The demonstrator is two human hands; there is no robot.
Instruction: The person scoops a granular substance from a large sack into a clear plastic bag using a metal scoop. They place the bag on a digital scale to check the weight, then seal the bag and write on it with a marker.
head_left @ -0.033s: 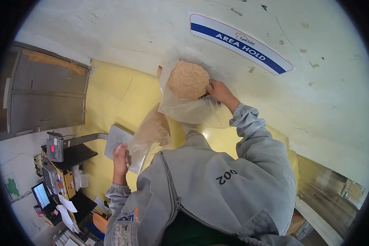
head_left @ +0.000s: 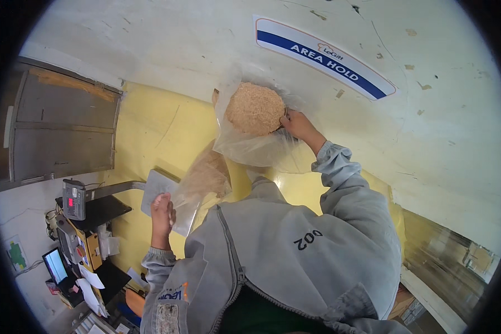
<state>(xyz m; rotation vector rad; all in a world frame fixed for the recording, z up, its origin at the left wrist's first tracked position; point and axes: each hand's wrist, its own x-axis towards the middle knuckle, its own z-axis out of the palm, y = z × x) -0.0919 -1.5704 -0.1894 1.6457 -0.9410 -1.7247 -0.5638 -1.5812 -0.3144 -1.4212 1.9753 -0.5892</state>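
Observation:
Pale brown crumbs (head_left: 254,108) form a round heap, apparently in a bowl whose dark rim shows only beside my fingers. The heap sits within the wide mouth of a clear plastic bag (head_left: 245,147). My right hand (head_left: 301,127) is closed on the bowl's edge, thumb uppermost. Lower left, a second clear plastic bag (head_left: 210,172) with brown crumbs in it leans towards me. My left hand (head_left: 162,210) makes a fist at this bag's loose end and seems to grip it; the fingers partly hide the plastic.
A grey scale platform (head_left: 156,189) lies beside my left hand, its arm leading to a display unit (head_left: 74,199). Papers (head_left: 92,292) and a lit monitor (head_left: 55,266) stand at the lower left. Ahead rises a pale wall with a blue-and-white sign (head_left: 323,57); a grey cabinet (head_left: 64,122) is at left.

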